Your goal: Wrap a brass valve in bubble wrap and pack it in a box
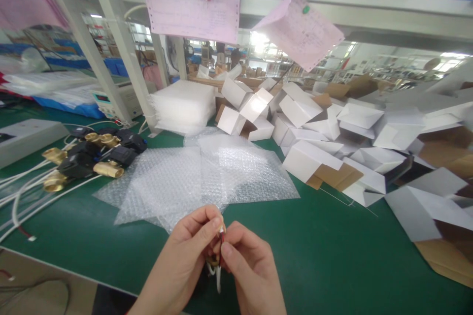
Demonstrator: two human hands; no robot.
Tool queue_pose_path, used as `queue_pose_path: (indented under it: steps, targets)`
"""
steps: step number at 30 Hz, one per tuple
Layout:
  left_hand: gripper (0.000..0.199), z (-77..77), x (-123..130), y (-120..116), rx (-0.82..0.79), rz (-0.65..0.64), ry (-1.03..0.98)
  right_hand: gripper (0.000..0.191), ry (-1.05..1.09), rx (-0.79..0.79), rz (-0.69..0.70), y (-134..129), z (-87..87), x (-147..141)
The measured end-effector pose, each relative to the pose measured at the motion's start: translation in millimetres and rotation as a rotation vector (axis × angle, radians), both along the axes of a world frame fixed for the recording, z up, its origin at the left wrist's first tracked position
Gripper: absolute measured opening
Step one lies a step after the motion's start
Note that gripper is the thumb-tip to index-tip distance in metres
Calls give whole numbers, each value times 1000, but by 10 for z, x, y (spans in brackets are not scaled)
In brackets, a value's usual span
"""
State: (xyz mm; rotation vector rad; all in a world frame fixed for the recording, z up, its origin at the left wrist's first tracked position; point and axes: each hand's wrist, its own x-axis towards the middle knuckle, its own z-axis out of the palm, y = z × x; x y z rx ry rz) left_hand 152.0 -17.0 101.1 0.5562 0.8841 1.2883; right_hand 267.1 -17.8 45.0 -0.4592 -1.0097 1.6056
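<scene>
At the near middle of the table my two hands meet over a thin cable. My left hand [194, 236] pinches a small white connector [221, 230] between thumb and forefinger. Just below it, my right hand [247, 258] closes on the red and black wires [222, 242] that run into that connector. The cable's white sheath [219, 280] hangs beneath my fingers. A brass-coloured part [212, 260] shows partly between the hands, mostly hidden. Beyond my hands lie overlapping bubble wrap sheets [207, 172].
Brass valves with black housings [88, 155] and white cables lie at the left. A stack of white foam sheets [185, 103] stands at the back. White cardboard boxes [310, 157] pile up along the right on the green table [332, 251]. Shelf posts [118, 39] rise behind.
</scene>
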Motion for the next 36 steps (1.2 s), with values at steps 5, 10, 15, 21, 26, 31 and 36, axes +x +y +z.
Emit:
queue_pose_path:
  steps: [5,10,15,21,26,31,36]
  targets:
    - [54,31,32,-23,26,0,47,26,30,-53,10,-32,13,-16]
    - [45,-21,30,-74,141,207,342,10,-372,71,-442,-148,43,-120]
    - [31,9,64,-163,386,442,893,18,-659,504,-878,-184,138,-167]
    - [32,39,112,-167,410,442,959,14,-610,264,-731,-160,182,-87]
    - [24,46,71,-131,417,311,903,27,-240,-197,-361,-133,171,-27]
    - [23,-45,40,-83,275,96,455,25,31,-248,-132,-43,112,8]
    - [35,-186,8,-39,216,-12,221,23,98,-254,-46,-15,87,5]
